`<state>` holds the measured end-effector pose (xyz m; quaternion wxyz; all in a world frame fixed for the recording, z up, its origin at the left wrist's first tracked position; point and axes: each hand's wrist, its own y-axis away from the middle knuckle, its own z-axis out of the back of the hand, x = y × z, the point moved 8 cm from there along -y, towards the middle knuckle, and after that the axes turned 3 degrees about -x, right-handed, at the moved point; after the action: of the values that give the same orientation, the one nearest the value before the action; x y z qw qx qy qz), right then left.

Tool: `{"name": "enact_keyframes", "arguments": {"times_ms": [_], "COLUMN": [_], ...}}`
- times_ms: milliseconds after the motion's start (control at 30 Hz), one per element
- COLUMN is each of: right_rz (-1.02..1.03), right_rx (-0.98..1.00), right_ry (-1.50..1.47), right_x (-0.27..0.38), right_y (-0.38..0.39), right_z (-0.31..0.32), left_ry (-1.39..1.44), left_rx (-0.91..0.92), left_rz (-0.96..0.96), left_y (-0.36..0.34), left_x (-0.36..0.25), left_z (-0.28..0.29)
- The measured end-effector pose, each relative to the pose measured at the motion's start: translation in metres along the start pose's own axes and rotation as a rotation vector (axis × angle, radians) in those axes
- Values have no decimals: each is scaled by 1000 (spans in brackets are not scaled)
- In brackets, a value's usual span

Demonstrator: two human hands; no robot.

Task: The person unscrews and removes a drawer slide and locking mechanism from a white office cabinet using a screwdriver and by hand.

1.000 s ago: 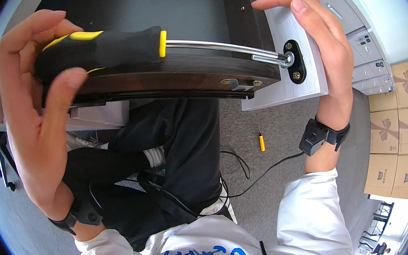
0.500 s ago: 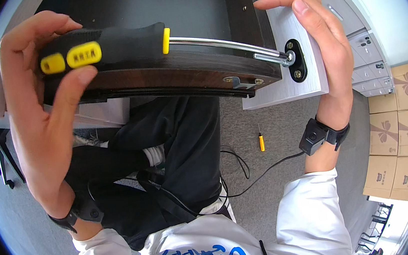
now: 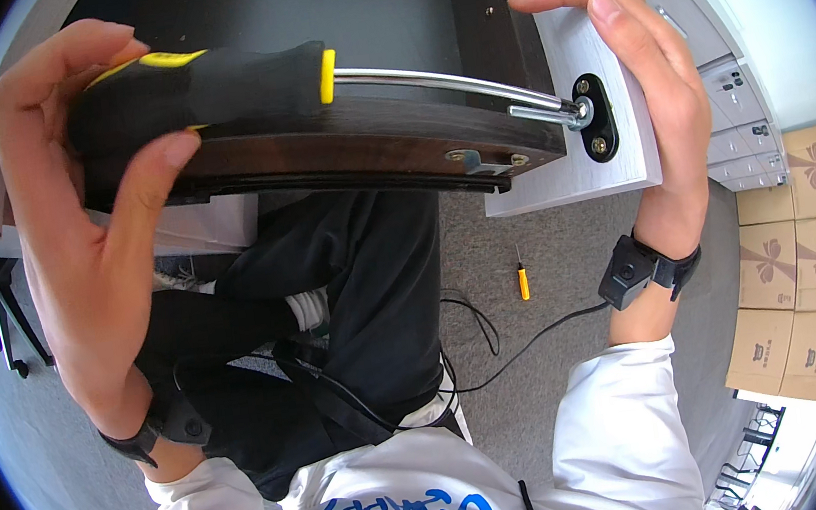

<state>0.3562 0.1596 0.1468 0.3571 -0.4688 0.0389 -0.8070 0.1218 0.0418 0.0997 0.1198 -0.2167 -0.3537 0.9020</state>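
My left hand (image 3: 89, 241) is closed round the thick black-and-yellow handle of a large screwdriver (image 3: 199, 97), thumb below and fingers at its back. The steel shaft runs right to the metal fastener in a black oval plate (image 3: 600, 142) screwed to a white board (image 3: 562, 192). My right hand (image 3: 657, 96) rests along that board's right side, fingers extended and apart, holding no tool. A dark wooden panel (image 3: 316, 155) with a small metal bracket (image 3: 478, 161) lies under the screwdriver, in front of a dark drawer interior (image 3: 370, 12). Both wrists wear black strapped devices.
A yellow screwdriver (image 3: 523, 280) lies on the grey carpet (image 3: 507, 415) beside black cables (image 3: 481, 322). My crossed legs sit below the furniture. Grey cabinets (image 3: 735, 117) and stacked cardboard boxes (image 3: 796, 261) stand at right, a black chair base (image 3: 8, 321) at left.
The screwdriver handle has turned in my left hand: the yellow label patches seen half a second ago now face away. My left thumb has shifted slightly. My right hand stays on the board.
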Motion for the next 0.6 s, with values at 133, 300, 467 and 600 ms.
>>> {"name": "enact_keyframes", "arguments": {"times_ms": [133,300,467,600], "right_rz": [10,25,41,31], "right_rx": [10,7,12,12], "right_ry": [5,18,38,24], "right_x": [2,-6,-2,3], "right_y": [-1,-3,-1,-1], "right_z": [0,0,2,-1], "left_ry": [31,-181,-16,72], "left_rx": [53,119,-5,65], "left_rz": [190,56,105,241], "left_y": [1,-10,1,5], "left_x": [10,-9,3,13], "left_z": [-1,-7,-3,1]}}
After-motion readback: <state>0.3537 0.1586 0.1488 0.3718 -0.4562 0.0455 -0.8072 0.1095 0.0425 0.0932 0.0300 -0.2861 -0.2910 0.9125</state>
